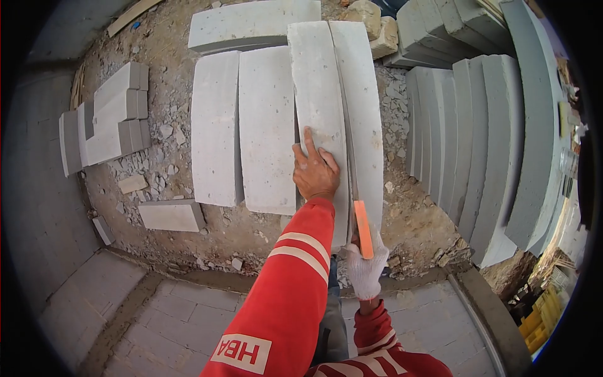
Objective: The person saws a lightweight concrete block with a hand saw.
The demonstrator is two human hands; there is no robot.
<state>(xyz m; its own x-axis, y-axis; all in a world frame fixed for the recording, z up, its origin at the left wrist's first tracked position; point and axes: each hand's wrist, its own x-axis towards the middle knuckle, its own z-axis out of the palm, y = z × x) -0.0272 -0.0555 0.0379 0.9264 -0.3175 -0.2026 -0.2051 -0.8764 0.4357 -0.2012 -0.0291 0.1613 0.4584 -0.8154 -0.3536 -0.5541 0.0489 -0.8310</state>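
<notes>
My left hand (316, 171) is bare and lies flat on a long pale concrete block (319, 81), fingers spread and index finger stretched forward. My right hand (367, 270), in a white knit glove, is closed around the orange handle (362, 227) of what looks like a hand saw. Its thin blade (353, 179) shows edge-on in the narrow gap between the block under my left hand and another long block (359, 94) to the right. How deep the blade sits is hidden. Two more pale blocks (215, 125) (267, 125) lie side by side to the left.
Another block (254, 25) lies crosswise at the far end. Grey blocks (465, 144) stand stacked on the right. Cut pieces (116, 119) and a short block (171, 215) lie on the left amid rubble (160, 163). A block wall (169, 314) runs along the near side.
</notes>
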